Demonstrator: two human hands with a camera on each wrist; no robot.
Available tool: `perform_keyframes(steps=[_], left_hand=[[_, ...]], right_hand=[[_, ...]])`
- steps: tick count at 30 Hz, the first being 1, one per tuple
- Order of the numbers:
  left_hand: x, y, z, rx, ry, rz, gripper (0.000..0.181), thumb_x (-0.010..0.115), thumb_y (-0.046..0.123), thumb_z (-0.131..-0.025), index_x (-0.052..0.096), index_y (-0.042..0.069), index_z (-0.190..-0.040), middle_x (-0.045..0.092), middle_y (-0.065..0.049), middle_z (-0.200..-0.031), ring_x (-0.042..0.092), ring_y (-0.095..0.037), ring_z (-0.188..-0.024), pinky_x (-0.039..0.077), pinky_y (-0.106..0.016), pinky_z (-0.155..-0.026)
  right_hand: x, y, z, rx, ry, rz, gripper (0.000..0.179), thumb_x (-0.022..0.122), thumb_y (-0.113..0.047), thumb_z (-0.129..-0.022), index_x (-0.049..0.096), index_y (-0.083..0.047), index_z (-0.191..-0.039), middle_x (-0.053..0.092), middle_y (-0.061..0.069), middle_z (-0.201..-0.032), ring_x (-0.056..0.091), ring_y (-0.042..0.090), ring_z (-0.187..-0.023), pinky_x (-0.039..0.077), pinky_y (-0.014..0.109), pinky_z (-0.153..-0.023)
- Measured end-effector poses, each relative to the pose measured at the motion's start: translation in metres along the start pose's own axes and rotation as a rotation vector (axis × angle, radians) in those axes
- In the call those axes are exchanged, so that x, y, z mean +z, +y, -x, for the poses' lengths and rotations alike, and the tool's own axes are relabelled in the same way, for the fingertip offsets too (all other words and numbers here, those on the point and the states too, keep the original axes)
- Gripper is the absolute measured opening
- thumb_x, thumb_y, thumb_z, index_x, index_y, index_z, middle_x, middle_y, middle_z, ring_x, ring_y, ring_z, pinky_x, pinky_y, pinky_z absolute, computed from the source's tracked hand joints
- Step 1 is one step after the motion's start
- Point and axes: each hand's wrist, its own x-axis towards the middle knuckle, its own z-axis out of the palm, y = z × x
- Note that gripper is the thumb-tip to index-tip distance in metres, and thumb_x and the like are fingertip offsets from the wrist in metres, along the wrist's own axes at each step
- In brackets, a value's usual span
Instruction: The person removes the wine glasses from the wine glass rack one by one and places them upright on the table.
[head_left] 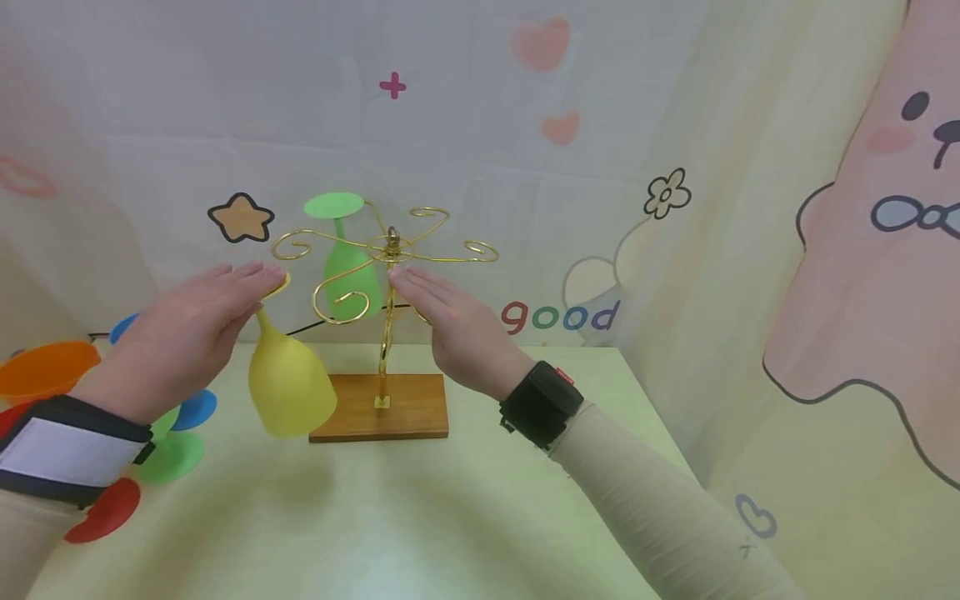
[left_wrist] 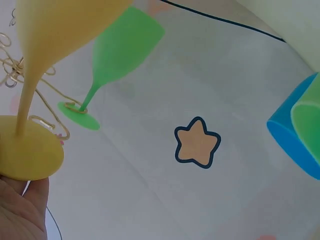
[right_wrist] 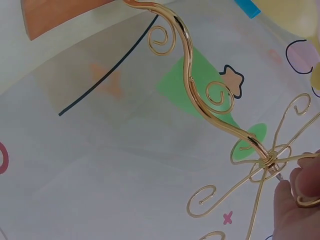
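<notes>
In the head view, the left hand (head_left: 187,325) grips the yellow glass (head_left: 288,379) by its foot (head_left: 279,287), in the air left of the rack (head_left: 386,346), the mouth facing down; the long axis leans slightly, from foot at upper left to bowl at lower right. The right hand (head_left: 472,333) reaches to the rack's hub (head_left: 393,246). The step in hand looks like bringing the glass to the rack, where the green glass (head_left: 352,279) hangs mouth down; the next move probably calls for sliding the stem into a free curl (head_left: 288,257) while the rack is steadied. The left wrist view, seemingly upside down, shows fingers at the foot, with the bowl running up past the frame's edge. In the right wrist view, fingers and thumb meet the rack around the hub; whether they pinch it, one cannot tell.
</notes>
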Motion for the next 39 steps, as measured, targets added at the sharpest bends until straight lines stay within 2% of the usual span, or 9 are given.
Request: perform_keyframes(steps=[4,10,14,19,26,29,32,36,39], left_hand=[[0.003,0.004,0.007,-0.048,-0.042,0.005,0.052,0.061,-0.006,-0.079,0.05,0.009,-0.127,0.053,-0.009,-0.123,0.047,-0.03,-0.115,0.03,-0.037,-0.101],[0.019,0.01,0.02,-0.169,-0.105,0.046,0.047,0.057,0.0,-0.084,0.049,0.012,-0.129,0.051,-0.008,-0.126,0.044,-0.03,-0.118,0.029,-0.04,-0.101],[0.036,0.015,0.024,-0.22,-0.162,0.082,0.046,0.054,0.003,-0.087,0.046,0.014,-0.131,0.049,-0.007,-0.128,0.042,-0.03,-0.119,0.032,-0.045,-0.098],[0.057,0.021,0.029,-0.284,-0.247,0.154,0.045,0.046,0.006,-0.092,0.039,0.016,-0.136,0.043,-0.005,-0.134,0.038,-0.027,-0.123,0.032,-0.046,-0.098],[0.092,0.024,0.046,-0.491,-0.358,0.364,0.042,0.033,0.018,-0.098,0.03,0.023,-0.14,0.039,-0.008,-0.136,0.041,-0.029,-0.12,0.038,-0.047,-0.093],[0.106,0.026,0.052,-0.551,-0.362,0.444,0.041,0.03,0.024,-0.098,0.03,0.023,-0.14,0.039,-0.013,-0.136,0.053,-0.029,-0.094,0.044,-0.041,-0.081],[0.119,0.027,0.058,-0.605,-0.341,0.541,0.042,0.029,0.028,-0.098,0.032,0.018,-0.139,0.039,-0.014,-0.136,0.051,-0.028,-0.093,0.043,-0.041,-0.082],[0.134,0.03,0.065,-0.691,-0.332,0.675,0.044,0.029,0.028,-0.098,0.034,0.008,-0.137,0.04,-0.015,-0.133,0.039,-0.031,-0.118,0.034,-0.05,-0.095],[0.143,0.033,0.068,-0.755,-0.328,0.745,0.041,0.028,0.027,-0.099,0.037,0.005,-0.133,0.045,-0.016,-0.124,0.043,-0.031,-0.11,0.037,-0.049,-0.092]], right_hand=[[0.0,0.001,0.003,0.035,-0.021,0.023,0.066,0.033,0.012,-0.078,0.025,-0.008,-0.141,0.028,0.001,-0.144,0.017,0.01,-0.132,0.015,0.024,-0.106],[0.002,0.005,0.021,0.279,-0.11,-0.079,0.082,0.036,0.006,-0.081,-0.011,-0.021,-0.142,-0.002,-0.011,-0.148,0.003,0.002,-0.132,0.013,0.024,-0.106],[0.01,0.014,0.047,0.383,-0.124,-0.116,0.08,0.042,-0.004,-0.087,-0.014,-0.021,-0.142,-0.004,-0.011,-0.148,0.007,0.003,-0.132,0.017,0.027,-0.106],[0.029,0.031,0.085,0.38,-0.153,-0.042,0.08,0.051,-0.024,-0.088,-0.007,-0.018,-0.143,-0.002,-0.005,-0.149,0.005,0.008,-0.134,0.014,0.033,-0.107],[0.039,0.039,0.115,0.31,-0.198,0.021,0.077,0.043,-0.047,-0.088,0.003,-0.015,-0.145,0.001,-0.005,-0.149,0.008,0.012,-0.134,0.015,0.036,-0.107],[0.037,0.039,0.12,0.247,-0.19,0.009,0.075,0.037,-0.052,-0.088,0.007,-0.014,-0.145,0.006,-0.003,-0.149,0.01,0.014,-0.134,0.016,0.039,-0.107],[0.035,0.039,0.123,0.196,-0.182,-0.003,0.074,0.034,-0.055,-0.088,0.009,-0.015,-0.145,0.009,-0.002,-0.149,0.011,0.016,-0.134,0.017,0.041,-0.107],[0.033,0.038,0.126,0.156,-0.173,-0.008,0.075,0.03,-0.058,-0.087,0.01,-0.014,-0.144,0.008,-0.003,-0.149,0.012,0.017,-0.134,0.016,0.042,-0.107],[0.03,0.036,0.125,0.132,-0.156,-0.012,0.077,0.027,-0.061,-0.085,0.011,-0.014,-0.144,0.008,-0.003,-0.149,0.012,0.018,-0.134,0.015,0.042,-0.107]])
